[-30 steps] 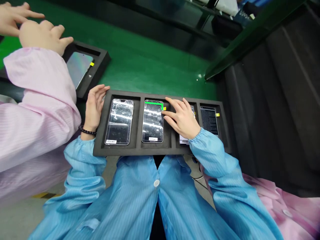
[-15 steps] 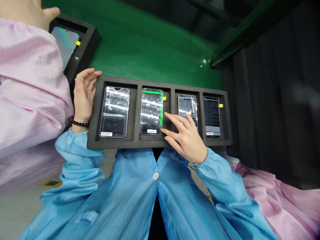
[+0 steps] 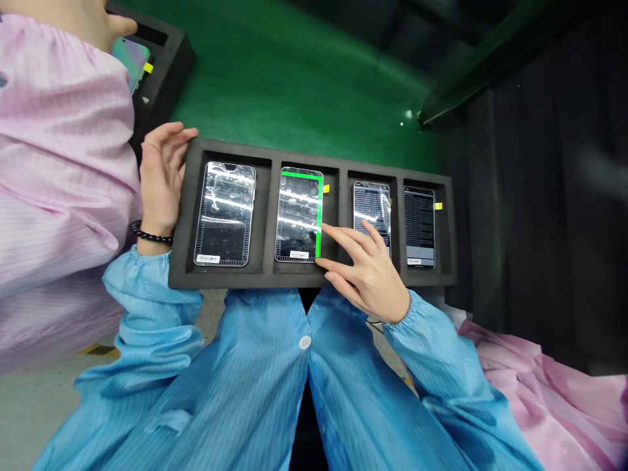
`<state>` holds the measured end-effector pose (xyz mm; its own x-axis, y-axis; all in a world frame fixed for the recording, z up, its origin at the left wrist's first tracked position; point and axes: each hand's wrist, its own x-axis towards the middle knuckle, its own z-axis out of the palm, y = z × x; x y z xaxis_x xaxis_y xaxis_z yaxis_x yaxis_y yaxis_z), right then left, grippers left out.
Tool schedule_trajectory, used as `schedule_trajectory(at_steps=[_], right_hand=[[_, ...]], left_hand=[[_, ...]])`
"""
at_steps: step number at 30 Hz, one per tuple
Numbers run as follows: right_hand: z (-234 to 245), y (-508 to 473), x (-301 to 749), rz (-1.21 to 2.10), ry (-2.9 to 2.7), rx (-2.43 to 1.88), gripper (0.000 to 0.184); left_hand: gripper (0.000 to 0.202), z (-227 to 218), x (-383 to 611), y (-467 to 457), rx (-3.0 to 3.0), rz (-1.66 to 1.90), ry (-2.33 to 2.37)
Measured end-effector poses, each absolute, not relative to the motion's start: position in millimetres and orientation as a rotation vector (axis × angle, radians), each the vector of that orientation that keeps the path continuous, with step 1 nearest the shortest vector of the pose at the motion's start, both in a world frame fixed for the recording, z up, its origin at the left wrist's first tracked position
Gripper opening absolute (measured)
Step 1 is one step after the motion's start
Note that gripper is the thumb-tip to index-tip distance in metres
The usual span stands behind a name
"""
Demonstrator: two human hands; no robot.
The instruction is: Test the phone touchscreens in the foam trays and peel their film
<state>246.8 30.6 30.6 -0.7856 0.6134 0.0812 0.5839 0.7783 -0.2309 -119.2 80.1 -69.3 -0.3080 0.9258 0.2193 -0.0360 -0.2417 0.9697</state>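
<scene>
From the head view, the person's left hand (image 3: pixel 161 186) is resting against the left edge of a black foam tray (image 3: pixel 294 278), its fingers loosely spread and pinching nothing, with a bead bracelet (image 3: pixel 150 234) sitting on the wrist. The tray is lying across the lap of a blue smock (image 3: pixel 304 392) and is carrying four phones, one per compartment. The first phone (image 3: pixel 224 214) is lying in the left compartment, the second phone (image 3: pixel 298 216) is showing a green strip along its top and right edges, the third phone (image 3: pixel 371 212) is partly covered, and the fourth phone (image 3: pixel 419 226) is sitting in the right compartment. The right hand (image 3: pixel 366 278) is spread over the near edge, pinching nothing, across the divider between the second and third compartments. Its fingertips (image 3: pixel 328 230) are just beside the second phone's right edge, though contact cannot be confirmed. A sleeve of a co-worker's pink smock (image 3: pixel 63 163) is extending along the left side, beside a second foam tray (image 3: pixel 167 72) on a green mat (image 3: pixel 294 85).
</scene>
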Motion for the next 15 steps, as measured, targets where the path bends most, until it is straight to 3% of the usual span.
schedule_trajectory(at_steps=[15], right_hand=[[15,38,198,0.383,-2.93,-0.658,0.035]], left_hand=[[0.07,-69,-118,81,1.141,1.671,1.223]])
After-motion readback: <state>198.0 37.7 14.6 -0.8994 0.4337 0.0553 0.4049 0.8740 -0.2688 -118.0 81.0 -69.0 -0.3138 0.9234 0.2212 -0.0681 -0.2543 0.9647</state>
